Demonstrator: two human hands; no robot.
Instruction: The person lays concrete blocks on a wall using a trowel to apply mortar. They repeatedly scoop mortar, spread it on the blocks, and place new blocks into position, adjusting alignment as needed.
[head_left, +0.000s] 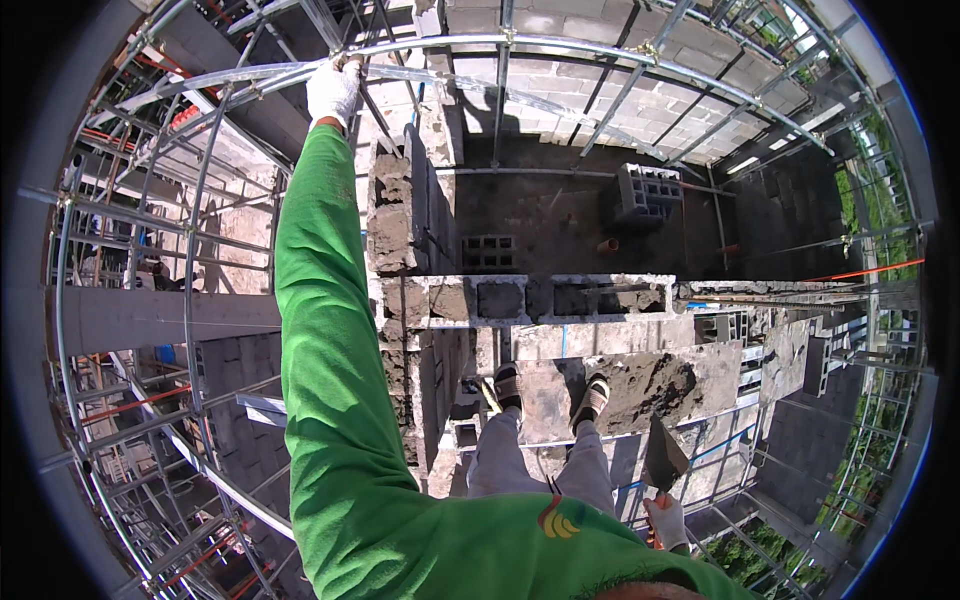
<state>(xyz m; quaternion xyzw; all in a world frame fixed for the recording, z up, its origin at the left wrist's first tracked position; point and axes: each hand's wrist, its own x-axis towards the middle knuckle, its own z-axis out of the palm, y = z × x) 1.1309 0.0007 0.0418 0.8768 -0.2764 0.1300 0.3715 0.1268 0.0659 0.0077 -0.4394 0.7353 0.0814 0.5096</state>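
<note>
My left arm, in a green sleeve, stretches far forward. At its end my left hand (333, 93), in a white glove, is closed round a metal scaffold tube (420, 45) at the top of the view. Low on the right, my right hand (666, 519), also gloved, grips a trowel (663, 456) by its handle. The trowel's blade points away from me and carries no visible mortar. Ahead of my feet runs a wall of hollow concrete blocks (500, 299), its cells partly filled with mortar. It meets another block wall (392, 210) at a corner on the left.
I stand on a plank platform (535, 400) with a heap of wet mortar (655, 392) on its right part. Loose hollow blocks (648, 195) lie on the dark floor beyond the wall. Scaffold tubes (195, 270) crisscross on the left, with drops between them.
</note>
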